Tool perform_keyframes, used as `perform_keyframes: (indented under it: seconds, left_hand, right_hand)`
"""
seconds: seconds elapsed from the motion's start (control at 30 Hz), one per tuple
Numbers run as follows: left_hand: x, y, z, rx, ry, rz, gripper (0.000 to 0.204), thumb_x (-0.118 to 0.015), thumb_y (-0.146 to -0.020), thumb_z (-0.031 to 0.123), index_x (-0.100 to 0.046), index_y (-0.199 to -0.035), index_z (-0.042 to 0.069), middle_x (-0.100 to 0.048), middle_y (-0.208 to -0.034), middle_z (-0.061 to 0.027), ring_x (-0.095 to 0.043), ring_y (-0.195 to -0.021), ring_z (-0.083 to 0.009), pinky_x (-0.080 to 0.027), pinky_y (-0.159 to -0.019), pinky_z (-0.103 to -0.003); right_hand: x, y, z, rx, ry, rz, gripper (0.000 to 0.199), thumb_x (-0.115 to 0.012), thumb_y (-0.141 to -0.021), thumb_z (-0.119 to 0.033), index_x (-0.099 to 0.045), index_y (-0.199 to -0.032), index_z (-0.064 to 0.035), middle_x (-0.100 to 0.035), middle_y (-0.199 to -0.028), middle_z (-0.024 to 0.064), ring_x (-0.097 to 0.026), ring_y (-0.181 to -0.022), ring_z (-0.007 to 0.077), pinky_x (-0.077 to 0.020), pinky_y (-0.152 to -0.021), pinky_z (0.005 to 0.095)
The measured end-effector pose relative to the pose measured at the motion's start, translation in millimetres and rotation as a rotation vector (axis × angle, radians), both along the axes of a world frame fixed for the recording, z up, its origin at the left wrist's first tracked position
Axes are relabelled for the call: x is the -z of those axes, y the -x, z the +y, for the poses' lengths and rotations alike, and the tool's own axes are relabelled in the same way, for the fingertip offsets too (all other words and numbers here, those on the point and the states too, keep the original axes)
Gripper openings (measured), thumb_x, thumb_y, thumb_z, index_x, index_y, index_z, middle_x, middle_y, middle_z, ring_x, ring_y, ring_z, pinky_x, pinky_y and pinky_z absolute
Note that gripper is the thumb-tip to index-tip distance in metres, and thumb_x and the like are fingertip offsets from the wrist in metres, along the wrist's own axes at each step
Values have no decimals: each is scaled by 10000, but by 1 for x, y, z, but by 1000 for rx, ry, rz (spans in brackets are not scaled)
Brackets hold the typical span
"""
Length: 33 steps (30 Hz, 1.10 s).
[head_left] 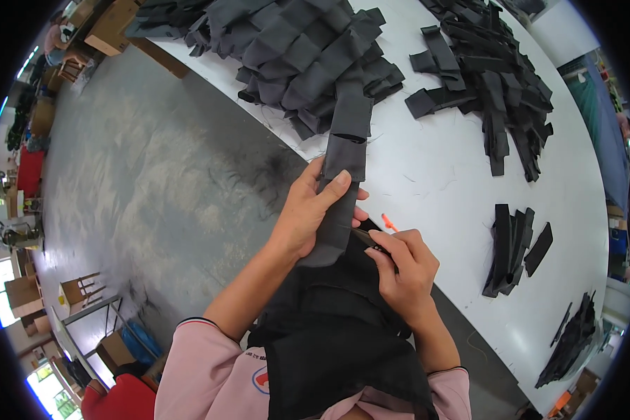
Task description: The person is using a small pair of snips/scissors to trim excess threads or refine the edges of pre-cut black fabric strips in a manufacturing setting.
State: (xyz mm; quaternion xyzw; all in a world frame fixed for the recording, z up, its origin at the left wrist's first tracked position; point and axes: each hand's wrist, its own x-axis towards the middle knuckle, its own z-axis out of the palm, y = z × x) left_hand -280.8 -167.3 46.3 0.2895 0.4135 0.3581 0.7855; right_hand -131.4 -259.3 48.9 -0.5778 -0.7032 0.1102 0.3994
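The person's left hand (308,217) is closed around a long dark grey strip of woven fabric (343,175), thumb laid flat across its face and the fingers wrapped behind it. The strip runs from the hand up and away across the near edge of a white worktable (441,175), where its far end joins a large heap of overlapping dark grey fabric pieces (301,49). Below the left hand the strip hangs down towards black cloth bunched in the person's lap (329,329).

The right hand (402,269) is just beside the left, at the lower end of the strip. Its fingers are curled and pinch a small dark tool (367,240) against the fabric's edge; the tool is too small to tell what kind it is. Just beyond the knuckles a small orange object (389,223) lies on the table.

Further right on the table lies a loose scatter of black fabric strips (490,84), well apart from the hands. Nearer the person's right side sits a small stack of short black pieces (512,248), and another dark pile (570,339) lies close to the table's far right edge.

Both sleeves are pink. To the left the grey concrete floor (147,175) stretches away, with cardboard boxes (112,24) near the table's far corner and wooden chairs (80,287) further down.
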Motion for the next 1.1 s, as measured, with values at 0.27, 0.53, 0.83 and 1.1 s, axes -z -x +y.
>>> perform_keyframes:
  seconds: [0.27, 0.53, 0.83, 1.1]
  left_hand:
    - [4, -1, -4, 15, 63, -75, 403, -573, -879, 305, -421, -1135, 33, -590, -908, -150, -638, -699, -219, -540, -612, -317]
    - [2, 2, -5, 25, 90, -78, 428, -566, -881, 324, -421, -1131, 9, -588, -906, -155, -643, -717, -230, -538, -611, -324]
    - [19, 13, -10, 76, 135, -114, 471, -455, -916, 415, -422, -1191, 34, -582, -968, -153, -623, -713, -214, -530, -618, -323]
    - [7, 7, -36, 215, 70, -2, 682, -360, -778, 12, -133, -1417, 85, -534, -1062, -166, -614, -789, -223, -529, -646, -324]
  right_hand:
    - [-7, 12, 9, -83, 214, -88, 235, -707, -673, -54, -610, -887, -50, -487, -764, 55, -537, -559, 186, -416, -471, 287]
    - [1, 15, 9, -110, 76, -156, 214, -710, -661, -53, -608, -849, -52, -491, -738, 54, -521, -560, 198, -408, -475, 284]
    - [11, -4, -3, 32, 409, 514, 205, -676, -685, 7, -596, -870, -31, -477, -773, 63, -505, -613, 143, -409, -566, 235]
    - [33, 3, 21, 44, 229, 284, 435, -626, -597, 70, -613, -997, -101, -458, -700, 57, -494, -603, 177, -422, -533, 271]
